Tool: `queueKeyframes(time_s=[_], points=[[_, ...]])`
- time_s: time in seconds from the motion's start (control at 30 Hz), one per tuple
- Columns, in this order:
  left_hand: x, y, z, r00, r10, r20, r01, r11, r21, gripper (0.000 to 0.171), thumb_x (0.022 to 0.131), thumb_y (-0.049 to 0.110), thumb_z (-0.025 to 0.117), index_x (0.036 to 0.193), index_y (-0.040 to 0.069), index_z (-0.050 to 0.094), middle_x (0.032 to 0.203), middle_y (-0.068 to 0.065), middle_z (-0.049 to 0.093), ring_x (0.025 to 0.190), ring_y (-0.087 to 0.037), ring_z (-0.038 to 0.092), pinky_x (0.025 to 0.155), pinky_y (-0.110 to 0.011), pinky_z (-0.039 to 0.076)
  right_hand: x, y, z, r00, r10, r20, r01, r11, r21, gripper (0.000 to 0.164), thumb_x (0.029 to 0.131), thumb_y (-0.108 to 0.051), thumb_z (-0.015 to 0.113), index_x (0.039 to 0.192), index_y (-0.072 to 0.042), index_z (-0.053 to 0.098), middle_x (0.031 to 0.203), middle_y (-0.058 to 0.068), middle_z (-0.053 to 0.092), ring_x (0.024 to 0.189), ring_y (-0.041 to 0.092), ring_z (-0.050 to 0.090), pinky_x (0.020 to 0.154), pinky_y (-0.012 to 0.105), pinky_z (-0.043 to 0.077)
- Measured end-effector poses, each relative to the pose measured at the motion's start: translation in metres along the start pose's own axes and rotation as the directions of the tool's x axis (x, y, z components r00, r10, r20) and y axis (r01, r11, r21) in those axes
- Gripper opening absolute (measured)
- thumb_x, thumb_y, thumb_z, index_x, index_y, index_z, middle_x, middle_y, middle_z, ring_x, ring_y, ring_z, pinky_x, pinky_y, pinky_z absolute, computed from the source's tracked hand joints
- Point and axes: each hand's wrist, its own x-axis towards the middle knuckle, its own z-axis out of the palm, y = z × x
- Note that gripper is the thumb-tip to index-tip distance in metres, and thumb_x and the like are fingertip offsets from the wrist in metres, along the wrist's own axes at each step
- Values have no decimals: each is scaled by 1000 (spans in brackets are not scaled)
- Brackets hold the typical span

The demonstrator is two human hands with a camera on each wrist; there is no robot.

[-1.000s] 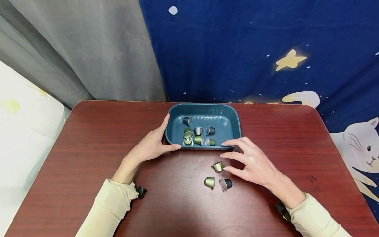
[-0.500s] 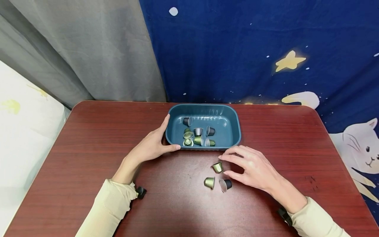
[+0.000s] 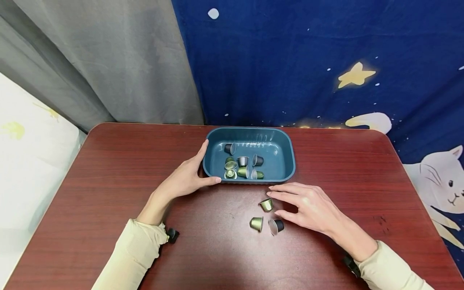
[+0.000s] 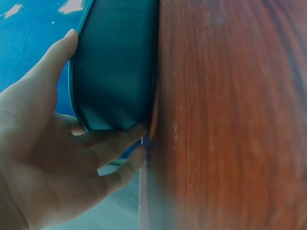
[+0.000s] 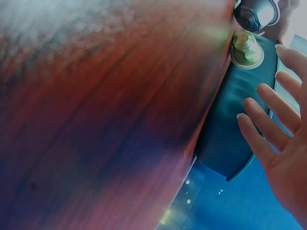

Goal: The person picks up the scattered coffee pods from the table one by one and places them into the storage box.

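A dark teal plastic bin stands at the table's far side, with several green, black and silver coffee capsules in it. My left hand holds its near left corner, thumb on the front rim and fingers round the left end. In front of the bin lie two green capsules and a black capsule, all tipped over. Just right of the farther green capsule, my right hand has its fingers extended and holds nothing; the right wrist view shows these fingers spread apart.
The reddish-brown wooden table ends just behind the bin. A grey curtain and a blue curtain with stars hang past that edge.
My right hand has drawn back from the bin's front rim towards the loose capsules, and its fingers have come closer together. The left hand and the bin stay put.
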Motion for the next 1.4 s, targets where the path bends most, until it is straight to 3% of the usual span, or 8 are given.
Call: queueKeyframes(time_s=[0.47,0.93,1.4], points=[[1,0,0,1000,-4,9,4,1000,-9,117,79,69,69,159,31,-7,158,-12,33,139,-25,41,108,-48,38,4,5,7,999,22,43,-22,1000,12,47,80,-34,82,124,-23,72,126,-5,67,114,13,63,79,39,56],[1,-2,1,1000,-9,0,9,1000,-4,117,79,68,70,160,30,-6,157,-12,35,138,-26,43,108,-48,38,5,5,14,995,25,95,-24,1000,-10,44,80,-36,82,120,-19,74,125,-5,67,113,13,64,78,37,56],[1,-1,0,1000,-8,0,8,1000,-5,118,78,69,70,160,30,-6,157,-12,34,138,-26,42,109,-48,37,9,5,16,992,44,118,-40,999,-31,38,80,-39,82,114,-24,75,127,-5,65,113,13,63,76,37,56]])
